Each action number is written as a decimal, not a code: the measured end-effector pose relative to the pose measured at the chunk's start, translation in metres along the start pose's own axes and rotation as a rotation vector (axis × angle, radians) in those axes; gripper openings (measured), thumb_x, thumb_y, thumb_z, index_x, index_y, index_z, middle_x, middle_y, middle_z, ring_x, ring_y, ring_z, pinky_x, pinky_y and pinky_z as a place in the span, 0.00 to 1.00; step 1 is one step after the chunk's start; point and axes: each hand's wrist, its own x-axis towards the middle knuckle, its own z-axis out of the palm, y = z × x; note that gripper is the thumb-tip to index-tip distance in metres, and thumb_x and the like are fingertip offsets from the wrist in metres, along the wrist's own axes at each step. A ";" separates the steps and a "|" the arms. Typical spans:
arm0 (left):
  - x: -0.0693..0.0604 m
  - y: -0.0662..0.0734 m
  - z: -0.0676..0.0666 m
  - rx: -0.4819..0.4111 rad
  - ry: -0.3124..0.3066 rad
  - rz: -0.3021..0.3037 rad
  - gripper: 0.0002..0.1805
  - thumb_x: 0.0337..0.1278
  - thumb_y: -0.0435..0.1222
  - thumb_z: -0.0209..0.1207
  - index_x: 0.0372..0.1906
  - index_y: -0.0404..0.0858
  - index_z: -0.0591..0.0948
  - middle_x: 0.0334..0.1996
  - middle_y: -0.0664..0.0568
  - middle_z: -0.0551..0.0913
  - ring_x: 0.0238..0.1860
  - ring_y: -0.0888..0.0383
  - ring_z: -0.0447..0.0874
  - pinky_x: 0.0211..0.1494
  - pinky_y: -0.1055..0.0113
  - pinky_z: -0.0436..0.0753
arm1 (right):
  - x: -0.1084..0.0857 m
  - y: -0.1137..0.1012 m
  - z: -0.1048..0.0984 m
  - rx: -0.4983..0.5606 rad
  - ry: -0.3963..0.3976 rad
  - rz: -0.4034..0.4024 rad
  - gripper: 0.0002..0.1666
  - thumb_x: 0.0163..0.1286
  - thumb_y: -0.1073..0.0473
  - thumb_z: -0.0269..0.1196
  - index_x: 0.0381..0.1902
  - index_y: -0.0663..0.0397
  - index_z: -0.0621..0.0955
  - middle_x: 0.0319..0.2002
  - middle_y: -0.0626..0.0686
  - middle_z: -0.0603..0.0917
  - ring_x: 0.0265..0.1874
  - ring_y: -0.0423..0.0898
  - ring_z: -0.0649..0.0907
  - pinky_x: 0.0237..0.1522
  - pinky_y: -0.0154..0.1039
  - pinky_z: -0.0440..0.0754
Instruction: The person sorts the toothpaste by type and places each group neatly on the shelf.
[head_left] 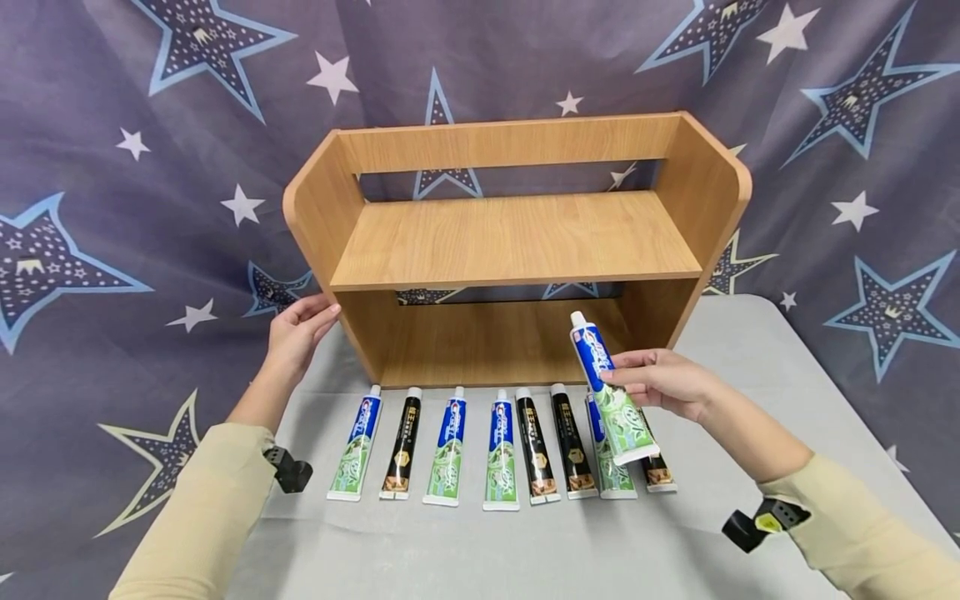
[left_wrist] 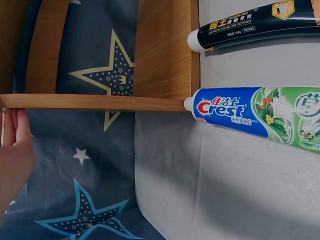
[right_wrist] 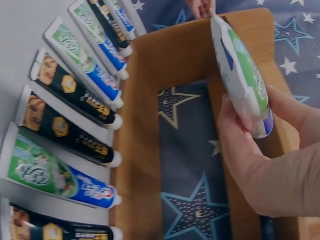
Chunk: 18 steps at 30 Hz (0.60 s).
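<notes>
My right hand [head_left: 667, 383] pinches a blue-green Crest toothpaste tube [head_left: 617, 400], held above the right end of a row of tubes, its cap pointing up toward the shelf. In the right wrist view the same tube [right_wrist: 242, 75] sits between thumb and fingers of the hand [right_wrist: 275, 155]. My left hand [head_left: 298, 333] touches the left side panel of the wooden shelf [head_left: 517, 242] with its fingertips. In the left wrist view that hand [left_wrist: 15, 150] is partly cut off at the edge, its fingers against the panel [left_wrist: 95, 102].
On the grey table [head_left: 390, 550], in front of the shelf, lie several tubes side by side: blue-green Crest ones [head_left: 356, 450] and black ones [head_left: 402, 446]. The two rightmost are partly covered by the held tube. A star-patterned curtain [head_left: 187, 167] hangs behind and beside the shelf.
</notes>
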 end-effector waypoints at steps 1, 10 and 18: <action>0.000 0.000 0.000 0.001 0.000 -0.001 0.11 0.56 0.24 0.62 0.37 0.44 0.80 0.35 0.60 0.84 0.36 0.70 0.86 0.46 0.81 0.85 | -0.002 -0.004 -0.001 0.009 -0.004 0.000 0.17 0.67 0.57 0.63 0.50 0.58 0.75 0.31 0.42 0.88 0.31 0.37 0.86 0.41 0.30 0.88; 0.001 -0.002 0.002 -0.002 0.000 0.002 0.11 0.56 0.24 0.62 0.37 0.44 0.80 0.35 0.59 0.84 0.36 0.70 0.86 0.46 0.81 0.85 | -0.015 -0.041 -0.010 0.109 -0.010 0.024 0.09 0.69 0.57 0.62 0.45 0.51 0.76 0.33 0.44 0.88 0.33 0.37 0.86 0.41 0.30 0.88; 0.000 0.000 0.001 0.013 0.016 0.000 0.11 0.56 0.25 0.62 0.36 0.45 0.80 0.35 0.59 0.83 0.36 0.70 0.85 0.45 0.81 0.85 | -0.019 -0.077 -0.018 0.075 0.041 0.030 0.15 0.70 0.57 0.60 0.50 0.55 0.71 0.32 0.44 0.88 0.32 0.36 0.86 0.39 0.28 0.88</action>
